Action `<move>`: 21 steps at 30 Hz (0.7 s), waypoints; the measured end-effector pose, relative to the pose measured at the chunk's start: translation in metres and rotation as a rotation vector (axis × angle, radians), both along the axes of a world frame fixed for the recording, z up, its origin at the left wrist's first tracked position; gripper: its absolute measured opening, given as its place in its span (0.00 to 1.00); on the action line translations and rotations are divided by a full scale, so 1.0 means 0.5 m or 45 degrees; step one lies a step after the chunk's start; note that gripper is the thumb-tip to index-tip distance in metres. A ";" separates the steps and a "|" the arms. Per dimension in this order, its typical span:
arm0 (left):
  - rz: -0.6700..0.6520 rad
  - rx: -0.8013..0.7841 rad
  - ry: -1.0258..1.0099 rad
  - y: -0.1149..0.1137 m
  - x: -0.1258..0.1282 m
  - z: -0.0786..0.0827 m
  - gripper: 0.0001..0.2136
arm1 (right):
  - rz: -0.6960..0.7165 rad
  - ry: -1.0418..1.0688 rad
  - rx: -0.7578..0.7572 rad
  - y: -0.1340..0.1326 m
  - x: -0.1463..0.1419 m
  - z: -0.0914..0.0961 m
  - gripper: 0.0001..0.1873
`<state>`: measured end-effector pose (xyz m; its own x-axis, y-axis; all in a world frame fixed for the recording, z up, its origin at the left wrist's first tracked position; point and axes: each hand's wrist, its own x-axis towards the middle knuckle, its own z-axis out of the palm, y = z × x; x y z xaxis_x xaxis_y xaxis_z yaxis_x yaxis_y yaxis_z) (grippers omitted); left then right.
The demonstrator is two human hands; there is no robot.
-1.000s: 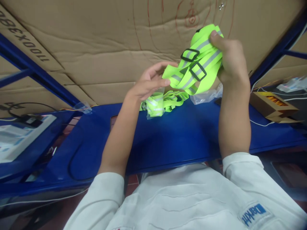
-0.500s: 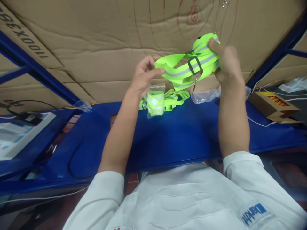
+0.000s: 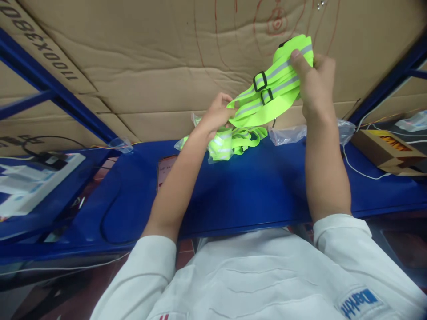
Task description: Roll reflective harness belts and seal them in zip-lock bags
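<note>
A neon-yellow reflective strap (image 3: 283,75) with grey stripes and black slide buckles is stretched in folded layers between my hands, above the blue table. My right hand (image 3: 315,80) grips the bundled upper end, thumb on top. At the lower left end, my left hand (image 3: 218,113) is closed on the strap's looped folds; some of its fingertips are behind the band. Below my left hand, a clear bag holding a folded strap (image 3: 220,146) lies on the table, partly covered by my forearm. Loose neon straps (image 3: 248,138) lie beside that bag.
The blue table (image 3: 253,191) backs onto a cardboard sheet (image 3: 143,58). Clear plastic bags (image 3: 288,134) lie behind my right arm. An open cardboard box (image 3: 392,149) stands on the right. Blue metal posts (image 3: 63,84) flank the table; a white box (image 3: 40,186) is at left.
My left hand has moved right and slightly down, nearer the right hand. The strap layers now lie closer together, with two buckles showing side by side. My right hand stays gripping.
</note>
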<state>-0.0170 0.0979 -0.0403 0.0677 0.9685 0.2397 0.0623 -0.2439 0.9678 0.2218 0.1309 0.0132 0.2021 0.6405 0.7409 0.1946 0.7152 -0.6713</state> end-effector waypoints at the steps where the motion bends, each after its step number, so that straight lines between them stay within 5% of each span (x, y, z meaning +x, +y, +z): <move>1: -0.129 -0.047 -0.028 -0.007 -0.005 0.005 0.17 | 0.022 -0.005 -0.007 -0.001 0.002 0.000 0.13; 5: -0.510 -0.085 -0.014 -0.021 -0.028 0.018 0.20 | 0.066 -0.069 0.002 -0.015 0.012 0.007 0.21; 11: -0.061 -0.013 0.349 -0.005 -0.043 0.005 0.11 | -0.034 -0.273 0.059 -0.037 0.007 0.015 0.10; 16: -0.199 0.063 0.463 -0.006 -0.075 0.008 0.36 | -0.063 -0.521 0.202 -0.056 -0.005 0.014 0.12; 21: -0.330 0.404 0.213 -0.042 -0.069 0.042 0.38 | 0.073 -0.848 0.331 -0.111 -0.018 0.025 0.23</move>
<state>-0.0512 0.0771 -0.0192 0.3620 0.7947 0.4873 0.1096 -0.5553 0.8244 0.2128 0.0756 0.0257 -0.3749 0.4224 0.8252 0.4613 0.8571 -0.2292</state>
